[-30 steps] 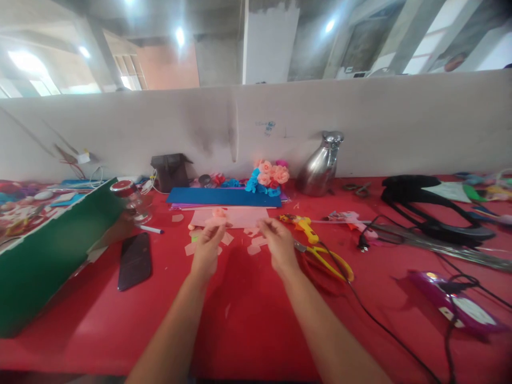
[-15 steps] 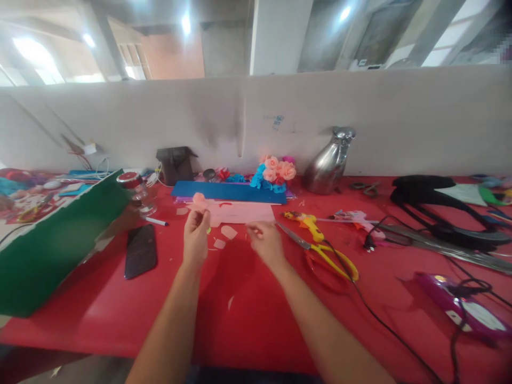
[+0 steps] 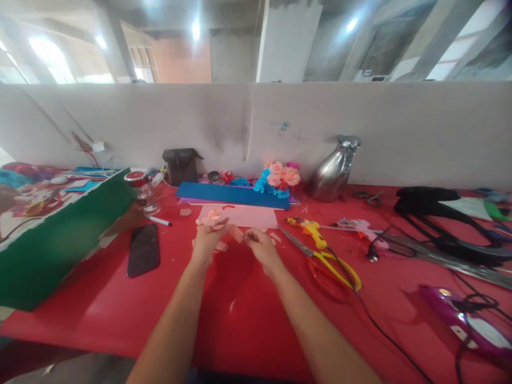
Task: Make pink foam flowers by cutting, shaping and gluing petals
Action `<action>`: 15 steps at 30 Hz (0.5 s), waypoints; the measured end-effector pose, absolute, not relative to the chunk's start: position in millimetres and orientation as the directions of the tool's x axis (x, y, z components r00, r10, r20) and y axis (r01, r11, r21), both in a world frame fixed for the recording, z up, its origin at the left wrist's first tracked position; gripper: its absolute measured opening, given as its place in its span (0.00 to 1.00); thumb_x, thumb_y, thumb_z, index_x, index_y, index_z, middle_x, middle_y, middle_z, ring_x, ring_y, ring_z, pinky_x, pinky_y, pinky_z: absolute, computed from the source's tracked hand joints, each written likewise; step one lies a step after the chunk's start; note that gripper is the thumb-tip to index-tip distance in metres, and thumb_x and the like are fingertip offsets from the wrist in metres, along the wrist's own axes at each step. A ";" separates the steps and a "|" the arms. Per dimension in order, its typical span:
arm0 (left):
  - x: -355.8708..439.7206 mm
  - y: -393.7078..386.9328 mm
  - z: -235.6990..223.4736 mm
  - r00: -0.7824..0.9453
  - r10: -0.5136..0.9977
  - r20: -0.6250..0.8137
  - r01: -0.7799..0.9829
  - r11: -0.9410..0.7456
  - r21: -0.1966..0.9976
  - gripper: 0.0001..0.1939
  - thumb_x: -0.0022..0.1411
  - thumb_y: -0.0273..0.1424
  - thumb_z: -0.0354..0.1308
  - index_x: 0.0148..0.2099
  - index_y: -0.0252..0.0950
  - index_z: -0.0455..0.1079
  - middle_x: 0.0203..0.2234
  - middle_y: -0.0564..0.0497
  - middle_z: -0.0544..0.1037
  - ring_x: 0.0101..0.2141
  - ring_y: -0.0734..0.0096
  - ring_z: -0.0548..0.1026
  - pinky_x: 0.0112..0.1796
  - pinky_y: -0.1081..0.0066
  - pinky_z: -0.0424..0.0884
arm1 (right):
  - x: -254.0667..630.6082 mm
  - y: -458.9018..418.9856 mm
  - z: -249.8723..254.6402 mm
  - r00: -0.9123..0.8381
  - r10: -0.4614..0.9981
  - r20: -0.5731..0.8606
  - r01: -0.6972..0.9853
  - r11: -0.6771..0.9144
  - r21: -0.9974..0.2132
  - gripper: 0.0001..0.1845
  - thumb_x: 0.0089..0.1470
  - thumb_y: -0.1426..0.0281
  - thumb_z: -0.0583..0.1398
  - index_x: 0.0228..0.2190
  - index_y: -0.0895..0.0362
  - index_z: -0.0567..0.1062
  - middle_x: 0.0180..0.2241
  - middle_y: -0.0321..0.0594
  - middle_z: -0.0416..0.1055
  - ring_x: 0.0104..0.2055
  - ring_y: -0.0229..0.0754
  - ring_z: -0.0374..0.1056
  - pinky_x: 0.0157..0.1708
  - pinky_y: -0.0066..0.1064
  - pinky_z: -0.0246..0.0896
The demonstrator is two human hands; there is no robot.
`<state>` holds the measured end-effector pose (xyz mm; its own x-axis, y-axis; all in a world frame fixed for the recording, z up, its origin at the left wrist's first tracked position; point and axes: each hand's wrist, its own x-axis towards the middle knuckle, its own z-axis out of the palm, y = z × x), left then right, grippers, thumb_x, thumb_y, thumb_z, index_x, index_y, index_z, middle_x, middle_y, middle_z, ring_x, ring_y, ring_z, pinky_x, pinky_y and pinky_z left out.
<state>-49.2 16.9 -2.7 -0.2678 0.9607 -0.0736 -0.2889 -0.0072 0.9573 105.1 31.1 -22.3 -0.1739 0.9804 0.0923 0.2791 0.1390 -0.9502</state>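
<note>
A small pink paper flower (image 3: 214, 215) is held in my left hand (image 3: 206, 242), its fingers closed below the bloom. My right hand (image 3: 262, 248) pinches a pink petal piece (image 3: 236, 233) by its near end, just right of the flower. Behind both hands a pink paper sheet (image 3: 256, 216) lies flat on the red table (image 3: 240, 330). Several cut pink pieces lie around and partly under the hands, among them a petal (image 3: 185, 212) to the left.
Right of my hands lie yellow-handled scissors (image 3: 334, 266) and a yellow glue gun (image 3: 310, 230). A phone (image 3: 143, 249), a glass jar (image 3: 144, 194) and a green board (image 3: 68, 240) are on the left. Finished flowers (image 3: 282, 176) and a metal jug (image 3: 334, 173) stand behind.
My left hand has turned and lowered the flower towards the table. The right hand has come nearer to it, and a petal piece now shows between the two. The view has shifted slightly.
</note>
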 end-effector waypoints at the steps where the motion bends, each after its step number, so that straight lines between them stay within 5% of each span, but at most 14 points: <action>1: -47.5 16.1 -2.4 -0.234 0.969 -0.086 -0.278 0.018 0.960 0.22 0.37 0.33 0.69 0.39 0.32 0.76 0.26 0.49 0.76 0.21 0.77 0.68 0.19 0.78 0.58 | 107.6 30.1 -19.6 -0.190 0.980 0.052 0.180 0.087 -0.980 0.09 0.50 0.65 0.56 0.23 0.56 0.69 0.24 0.34 0.68 0.27 0.37 0.62 0.28 0.28 0.53; 5: -40.0 13.6 -3.0 -0.184 0.979 -0.085 -0.234 0.040 0.971 0.18 0.37 0.32 0.69 0.34 0.32 0.76 0.26 0.49 0.76 0.20 0.80 0.66 0.17 0.79 0.55 | 114.3 24.9 -8.4 -0.211 0.977 0.001 0.055 0.013 -0.998 0.11 0.46 0.61 0.60 0.22 0.56 0.70 0.22 0.32 0.67 0.24 0.35 0.59 0.25 0.26 0.52; 9: -34.9 10.8 -3.4 -0.203 0.977 -0.062 -0.225 0.014 0.974 0.13 0.36 0.31 0.70 0.27 0.31 0.73 0.19 0.52 0.72 0.19 0.79 0.64 0.18 0.78 0.55 | 112.2 19.7 -7.0 -0.231 0.968 0.100 0.046 0.114 -0.992 0.10 0.47 0.60 0.60 0.28 0.55 0.72 0.25 0.33 0.70 0.28 0.36 0.63 0.28 0.27 0.57; 15: -38.6 12.3 -6.1 -0.216 0.976 -0.034 -0.239 -0.019 0.971 0.15 0.33 0.30 0.71 0.22 0.32 0.67 0.15 0.57 0.66 0.17 0.82 0.60 0.17 0.79 0.52 | 140.9 29.5 -0.9 -0.082 0.965 0.247 0.358 0.260 -0.897 0.10 0.51 0.63 0.55 0.27 0.55 0.73 0.23 0.35 0.71 0.26 0.39 0.66 0.29 0.29 0.59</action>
<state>-38.6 12.3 -6.1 -0.2161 0.9758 -0.0337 -0.2395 -0.0195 0.9707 140.9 29.5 -0.9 -0.0823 0.9655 0.2471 0.3582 0.2600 -0.8967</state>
